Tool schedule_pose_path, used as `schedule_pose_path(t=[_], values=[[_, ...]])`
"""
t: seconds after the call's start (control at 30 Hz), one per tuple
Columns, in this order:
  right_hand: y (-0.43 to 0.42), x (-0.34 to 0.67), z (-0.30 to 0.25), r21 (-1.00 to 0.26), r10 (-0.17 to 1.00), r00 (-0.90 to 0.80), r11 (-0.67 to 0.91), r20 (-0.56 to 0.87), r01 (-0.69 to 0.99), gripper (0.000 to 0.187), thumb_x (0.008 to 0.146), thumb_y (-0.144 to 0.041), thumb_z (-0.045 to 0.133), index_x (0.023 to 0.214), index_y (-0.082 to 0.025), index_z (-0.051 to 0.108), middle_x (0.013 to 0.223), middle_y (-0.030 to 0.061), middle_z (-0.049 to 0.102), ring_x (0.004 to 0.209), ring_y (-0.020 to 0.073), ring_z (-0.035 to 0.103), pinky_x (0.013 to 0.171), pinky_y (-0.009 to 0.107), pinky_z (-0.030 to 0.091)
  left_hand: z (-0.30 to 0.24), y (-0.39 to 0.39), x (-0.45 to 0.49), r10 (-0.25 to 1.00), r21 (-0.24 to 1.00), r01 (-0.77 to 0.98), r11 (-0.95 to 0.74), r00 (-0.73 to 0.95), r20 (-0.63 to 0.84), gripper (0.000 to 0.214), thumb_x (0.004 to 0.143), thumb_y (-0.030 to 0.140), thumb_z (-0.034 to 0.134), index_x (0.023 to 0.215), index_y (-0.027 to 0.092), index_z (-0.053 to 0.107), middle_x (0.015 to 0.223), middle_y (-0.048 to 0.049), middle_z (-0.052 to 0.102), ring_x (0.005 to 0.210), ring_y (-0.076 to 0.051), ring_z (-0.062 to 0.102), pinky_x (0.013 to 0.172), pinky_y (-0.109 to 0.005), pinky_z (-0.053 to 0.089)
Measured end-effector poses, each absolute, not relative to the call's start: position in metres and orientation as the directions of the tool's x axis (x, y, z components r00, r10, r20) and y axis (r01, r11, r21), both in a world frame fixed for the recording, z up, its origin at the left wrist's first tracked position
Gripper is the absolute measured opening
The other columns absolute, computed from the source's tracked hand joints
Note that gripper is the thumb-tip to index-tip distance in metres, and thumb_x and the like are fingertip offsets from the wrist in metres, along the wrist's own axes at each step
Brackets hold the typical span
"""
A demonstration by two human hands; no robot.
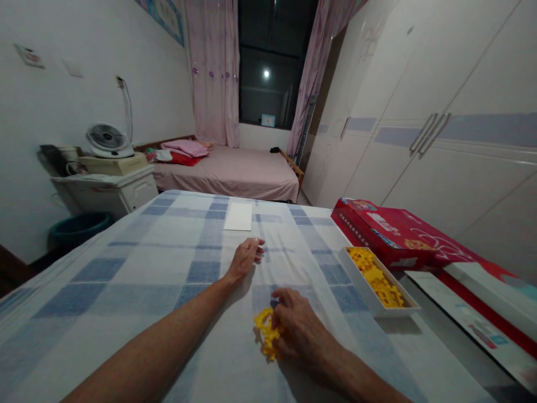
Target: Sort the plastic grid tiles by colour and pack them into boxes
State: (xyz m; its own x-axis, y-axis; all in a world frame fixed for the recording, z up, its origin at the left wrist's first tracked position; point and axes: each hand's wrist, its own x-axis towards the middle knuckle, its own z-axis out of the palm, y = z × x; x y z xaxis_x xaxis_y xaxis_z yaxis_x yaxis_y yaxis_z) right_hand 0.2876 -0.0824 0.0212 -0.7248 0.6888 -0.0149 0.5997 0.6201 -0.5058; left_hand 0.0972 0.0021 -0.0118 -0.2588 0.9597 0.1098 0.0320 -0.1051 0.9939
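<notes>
My left hand (247, 258) rests on its side on the checked tablecloth (165, 291), its fingers loosely extended and slightly curved, holding nothing. Nearer to me, my right hand (300, 324) is curled over a small cluster of yellow plastic pieces (265, 336), with notched, figure-like outlines. The thumb and fingers are bent in against the cluster's right side, and my palm hides part of it. Just beyond my left hand lies a white card (238, 217). To the right, a white open box (380, 282) holds several more yellow plastic pieces (373, 274).
A red box (386, 232) stands at the right behind the white box, with a white-and-red lid or carton (482, 319) nearer me. Past the table are a bed (235, 173), a cabinet with a fan (107, 139), a bin (79, 228) and a wardrobe (403, 112).
</notes>
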Motion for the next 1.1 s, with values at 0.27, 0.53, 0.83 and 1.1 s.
schedule_pose_path(t=[0.27, 0.53, 0.83, 1.1], values=[[-0.090, 0.294, 0.030, -0.419, 0.621, -0.784, 0.709, -0.010, 0.567, 0.019, 0.074, -0.021, 0.061, 0.092, -0.019, 0.055, 0.118, 0.0069, 0.053, 0.106, 0.0220, 0.047, 0.093, 0.039, 0.037, -0.013, 0.002, 0.095, 0.966, 0.994, 0.056, -0.097, -0.235, 0.107, 0.051, 0.078, 0.058, 0.044, 0.093, 0.013, 0.063, 0.076, -0.0082, 0.064, 0.060, -0.014, 0.056, 0.060, -0.029, 0.045], [-0.096, 0.294, 0.019, -0.432, 0.666, -0.744, 0.688, 0.056, 0.584, 0.032, 0.069, -0.024, 0.064, 0.098, -0.019, 0.052, 0.108, 0.0051, 0.053, 0.088, 0.0169, 0.049, 0.075, 0.028, 0.042, -0.014, 0.003, 0.094, 0.970, 0.993, 0.081, -0.082, -0.221, 0.098, 0.055, 0.078, 0.061, 0.044, 0.097, 0.013, 0.062, 0.078, -0.0084, 0.064, 0.062, -0.015, 0.057, 0.062, -0.030, 0.046], [-0.089, 0.301, -0.016, -0.346, 0.529, -0.842, 0.813, 0.104, 0.468, 0.043, 0.072, -0.046, 0.066, 0.105, -0.022, 0.053, 0.112, 0.0049, 0.059, 0.100, 0.0214, 0.052, 0.085, 0.035, 0.038, -0.006, -0.002, 0.095, 0.969, 0.990, 0.122, -0.077, -0.225, 0.103, 0.064, 0.073, 0.069, 0.046, 0.096, 0.012, 0.064, 0.079, -0.0097, 0.067, 0.063, -0.017, 0.059, 0.063, -0.032, 0.047], [-0.086, 0.291, -0.051, -0.133, 0.413, -0.880, 0.910, 0.233, 0.392, 0.029, 0.086, -0.048, 0.054, 0.106, -0.028, 0.052, 0.105, -0.0002, 0.064, 0.090, 0.0167, 0.055, 0.071, 0.029, 0.038, -0.010, 0.000, 0.092, 0.968, 0.989, 0.137, -0.054, -0.236, 0.085, 0.067, 0.070, 0.072, 0.048, 0.097, 0.013, 0.066, 0.082, -0.0113, 0.068, 0.064, -0.018, 0.060, 0.062, -0.032, 0.047]])
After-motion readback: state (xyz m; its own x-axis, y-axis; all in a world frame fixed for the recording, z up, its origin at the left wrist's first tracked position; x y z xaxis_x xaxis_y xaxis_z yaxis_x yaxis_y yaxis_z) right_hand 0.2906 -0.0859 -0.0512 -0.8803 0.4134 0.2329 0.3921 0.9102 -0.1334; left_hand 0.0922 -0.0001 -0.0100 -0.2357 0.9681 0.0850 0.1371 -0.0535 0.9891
